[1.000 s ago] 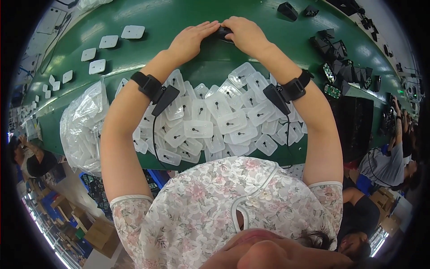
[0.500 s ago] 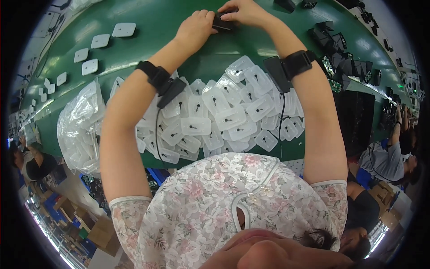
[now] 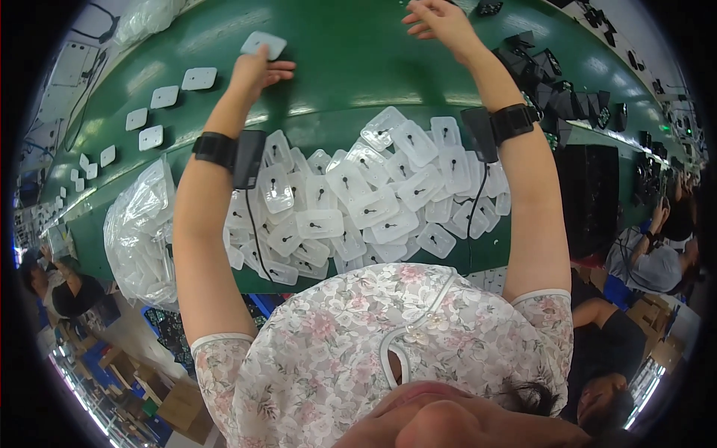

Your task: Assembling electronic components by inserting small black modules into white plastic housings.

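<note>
My left hand (image 3: 258, 71) is at the far left of centre, fingers stretched to the right and apart. One digit rests on the near edge of a pale grey rounded rectangular plate (image 3: 263, 45); whether the plate touches the table is hard to tell. My right hand (image 3: 441, 24) hovers at the far right of centre, its fingers apart and loosely bent, with nothing seen in them. Between my forearms and close to my body lies a heap of translucent white rounded plastic pieces (image 3: 347, 187), each with a dark keyhole-shaped mark.
Similar pale plates (image 3: 199, 78) lie in a slanting line down the left of the green table (image 3: 343, 67). A clear plastic bag (image 3: 138, 224) of white pieces stands near left. Black angular housings (image 3: 567, 101) crowd the right side. Cables hang from my wrist straps. Co-workers sit at both sides.
My hands have moved apart from the dark piece they both held at far centre. The left has swung left, where a pale plate now shows. The right has shifted right.
</note>
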